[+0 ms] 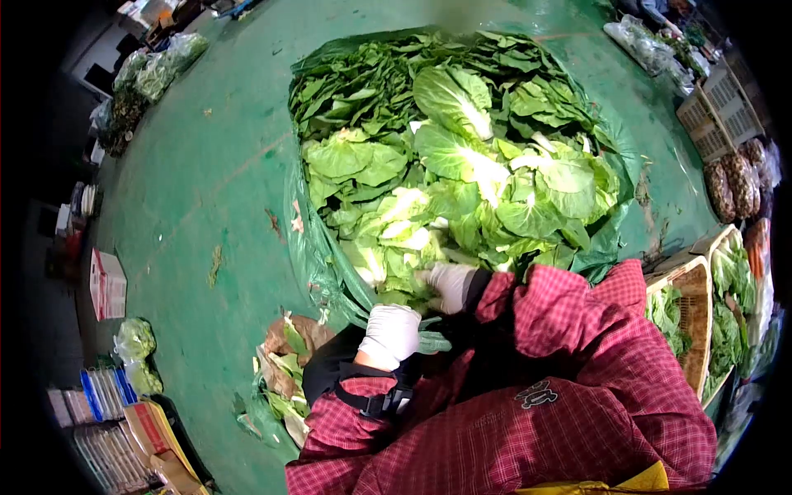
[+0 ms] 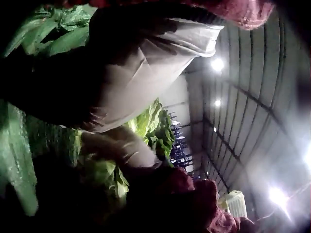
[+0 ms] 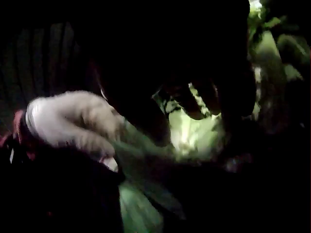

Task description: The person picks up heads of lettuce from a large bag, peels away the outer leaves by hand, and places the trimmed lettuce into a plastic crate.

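A big green plastic bag (image 1: pixel 299 247) lies spread wide and full of leafy greens, with pale lettuce-like leaves (image 1: pixel 404 227) at its near side. At the near edge my white-gloved left hand (image 1: pixel 390 332) grips the bag's bunched plastic; the right wrist view shows this gloved hand (image 3: pixel 73 119) with green plastic (image 3: pixel 138 206) at its fingers. Just to its right is my gloved right hand (image 1: pixel 451 286), its blurred fingertips at the near leaves. In the right wrist view its fingers are dark shapes, spread apart in front of lit leaves (image 3: pixel 189 133).
Beside my left forearm lies a smaller pile of leaves (image 1: pixel 285 396) with brown paper. Crates of greens (image 1: pixel 697 322) stand close on my right. A red-and-white box (image 1: pixel 107 285) and stacked packs (image 1: pixel 103 396) line the left of the green floor (image 1: pixel 198 223).
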Available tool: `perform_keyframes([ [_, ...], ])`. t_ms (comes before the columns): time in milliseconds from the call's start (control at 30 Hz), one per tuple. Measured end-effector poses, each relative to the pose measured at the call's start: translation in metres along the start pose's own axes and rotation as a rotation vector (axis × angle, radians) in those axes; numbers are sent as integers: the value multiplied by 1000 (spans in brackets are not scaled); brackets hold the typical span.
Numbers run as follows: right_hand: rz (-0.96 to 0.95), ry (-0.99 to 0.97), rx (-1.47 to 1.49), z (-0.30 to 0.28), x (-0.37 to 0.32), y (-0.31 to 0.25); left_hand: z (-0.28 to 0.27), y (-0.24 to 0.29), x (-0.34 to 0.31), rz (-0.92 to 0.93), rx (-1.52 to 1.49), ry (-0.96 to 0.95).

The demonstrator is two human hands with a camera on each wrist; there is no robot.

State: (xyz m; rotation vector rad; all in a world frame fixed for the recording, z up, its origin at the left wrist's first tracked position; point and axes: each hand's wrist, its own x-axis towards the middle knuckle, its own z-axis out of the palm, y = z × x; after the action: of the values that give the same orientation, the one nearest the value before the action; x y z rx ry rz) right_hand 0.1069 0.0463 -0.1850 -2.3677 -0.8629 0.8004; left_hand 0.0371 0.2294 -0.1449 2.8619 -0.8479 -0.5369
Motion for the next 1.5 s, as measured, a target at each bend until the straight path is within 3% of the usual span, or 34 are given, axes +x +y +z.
perform_keyframes([
  [33,-81,94,14,-16,1,4,-5,-2,5,-45,-78,-47],
  [100,27,189,-91,-54,-1,8,-16,-13,18,-131,-233,-143],
  [133,-14,284,-90,-67,-10,11,-24,-25,31,-132,-334,-82],
  [167,-59,380,-92,-84,-22,12,-41,-35,44,-163,-374,96],
  [233,-28,395,-74,-107,-49,4,-81,-56,83,-375,-171,296],
  [267,-84,436,-67,-107,-61,8,-92,-66,99,-381,39,449],
  [300,-141,513,-62,-105,-71,11,-104,-76,117,-459,150,388],
  [367,-46,431,-79,-94,-90,20,-83,-127,155,-464,407,425],
  [500,22,340,119,-65,-109,50,-72,-177,182,-520,315,169],
  [700,-33,349,172,-73,-103,54,-88,-208,192,-431,235,227],
  [833,-48,390,171,-75,-109,52,-109,-171,170,-382,271,261],
  [967,-17,429,167,-77,-116,56,-98,-98,118,-121,236,530],
  [1033,80,537,223,-83,-121,55,-90,-46,96,1,77,585],
  [1100,261,668,381,-91,-120,57,-47,-18,92,83,38,556],
  [1167,325,752,527,-95,-123,71,-14,10,98,141,51,359],
  [1200,291,871,732,-88,-120,83,1,27,96,131,85,244],
  [1233,216,827,1070,-89,-121,90,13,44,90,122,121,131],
  [1300,189,796,1329,-118,-127,64,18,67,71,5,-14,89],
  [1400,-18,833,1285,-126,-94,62,14,76,68,-40,-88,13],
  [1467,150,817,900,-121,-44,83,9,77,69,-61,-108,-44],
  [1500,379,807,775,-122,-22,80,9,79,69,-82,-93,-96],
])
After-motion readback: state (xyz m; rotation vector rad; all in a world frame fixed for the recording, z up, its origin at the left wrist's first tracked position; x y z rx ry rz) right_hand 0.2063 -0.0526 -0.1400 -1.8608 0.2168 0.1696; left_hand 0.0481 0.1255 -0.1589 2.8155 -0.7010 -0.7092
